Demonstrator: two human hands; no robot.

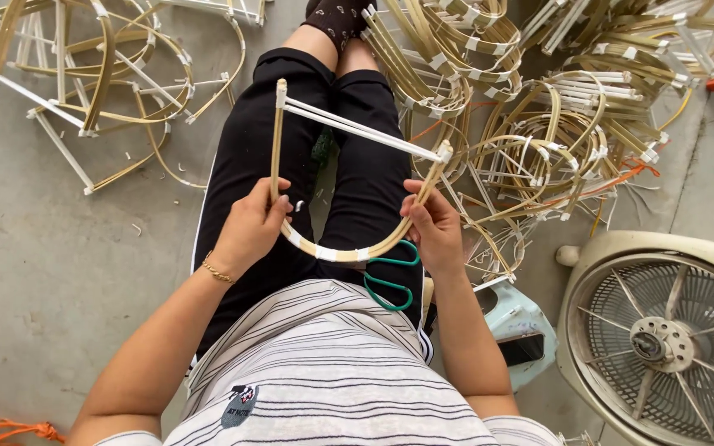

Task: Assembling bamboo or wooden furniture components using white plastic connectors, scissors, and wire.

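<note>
I hold a U-shaped bamboo frame (pixel 336 252) over my lap, its curved bottom toward me and its open top closed by white sticks (pixel 357 128) taped across. My left hand (pixel 249 227) grips the left arm of the frame. My right hand (pixel 433 225) grips the right arm near the curve. White tape bands wrap the frame at several spots. Green-handled scissors (pixel 392 282) lie on my right thigh under the frame.
Piles of finished bamboo frames (pixel 555 124) lie on the concrete floor ahead and to the right, more frames (pixel 101 74) at the upper left. A floor fan (pixel 663 339) stands at the lower right beside a pale blue stool (pixel 518 326). Orange string (pixel 10 431) lies lower left.
</note>
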